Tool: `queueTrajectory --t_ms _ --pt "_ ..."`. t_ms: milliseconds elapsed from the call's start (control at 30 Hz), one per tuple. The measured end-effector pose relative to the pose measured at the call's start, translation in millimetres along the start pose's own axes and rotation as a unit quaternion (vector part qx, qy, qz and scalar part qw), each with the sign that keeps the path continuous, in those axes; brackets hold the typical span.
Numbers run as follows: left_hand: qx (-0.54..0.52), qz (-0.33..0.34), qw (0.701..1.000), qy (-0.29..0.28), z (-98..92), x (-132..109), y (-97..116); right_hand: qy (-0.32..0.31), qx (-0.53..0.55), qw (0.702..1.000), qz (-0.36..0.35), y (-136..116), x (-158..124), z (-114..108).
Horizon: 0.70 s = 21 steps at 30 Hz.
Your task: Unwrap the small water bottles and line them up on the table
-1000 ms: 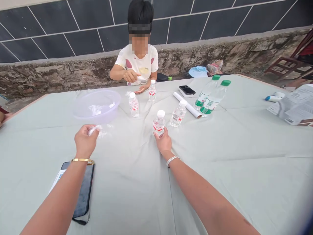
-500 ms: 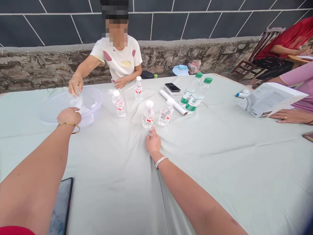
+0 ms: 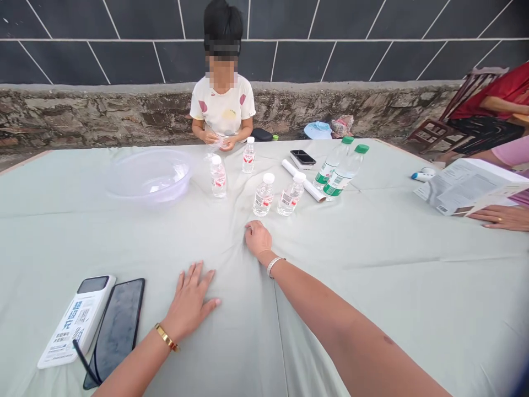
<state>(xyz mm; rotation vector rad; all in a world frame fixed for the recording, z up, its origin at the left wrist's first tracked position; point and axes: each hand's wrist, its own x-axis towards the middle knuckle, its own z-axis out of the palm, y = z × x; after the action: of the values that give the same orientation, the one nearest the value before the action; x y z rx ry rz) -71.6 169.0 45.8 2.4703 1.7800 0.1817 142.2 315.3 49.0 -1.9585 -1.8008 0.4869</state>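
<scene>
My left hand (image 3: 190,300), with a gold bracelet, lies flat on the pale green tablecloth (image 3: 372,309), fingers spread and nothing in it. My right hand (image 3: 258,238), with a silver bracelet, rests on the cloth with its fingers curled in; nothing shows in it. Just beyond that hand stand two small water bottles with white caps, a left one (image 3: 263,196) and a right one (image 3: 290,196). Two more of the kind, a nearer bottle (image 3: 219,179) and a farther bottle (image 3: 248,157), stand farther back. A translucent purple basin (image 3: 124,184) sits at the far left.
A dark phone (image 3: 119,317) and a white power bank (image 3: 78,320) lie beside my left forearm. Two green-capped bottles (image 3: 339,179), a white roll (image 3: 303,181) and another phone (image 3: 303,157) are at the back. A person (image 3: 223,110) opposite handles clear plastic; another's hand (image 3: 504,216) is under a booklet (image 3: 467,184).
My left hand has come back from the basin to the near cloth. My right index finger has curled in. The person opposite has drawn their arm back from the basin, plastic now in both hands.
</scene>
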Motion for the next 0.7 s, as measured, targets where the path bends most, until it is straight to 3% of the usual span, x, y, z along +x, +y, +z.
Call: queueTrajectory --t_ms 67,167,367,500,600,700 --pt "0.024 0.032 0.999 0.016 11.9 -15 2 -0.019 -0.004 0.999 -0.042 -14 8 10" --pt "0.048 0.056 0.997 0.036 13.1 -20 2 -0.015 0.019 0.998 -0.062 -39 30 31" --pt "0.057 0.055 0.996 0.031 6.0 -16 8 0.068 0.131 0.989 0.021 -84 101 56" --pt "0.05 0.05 0.997 0.022 3.3 -15 10 0.065 0.15 0.984 0.066 -101 141 58" --pt "0.046 0.047 0.998 0.015 2.7 -13 10 0.027 0.14 0.986 0.088 -104 148 55" --pt "0.042 0.037 0.998 0.02 5.7 -13 9 0.001 0.136 0.989 0.065 -97 128 48"
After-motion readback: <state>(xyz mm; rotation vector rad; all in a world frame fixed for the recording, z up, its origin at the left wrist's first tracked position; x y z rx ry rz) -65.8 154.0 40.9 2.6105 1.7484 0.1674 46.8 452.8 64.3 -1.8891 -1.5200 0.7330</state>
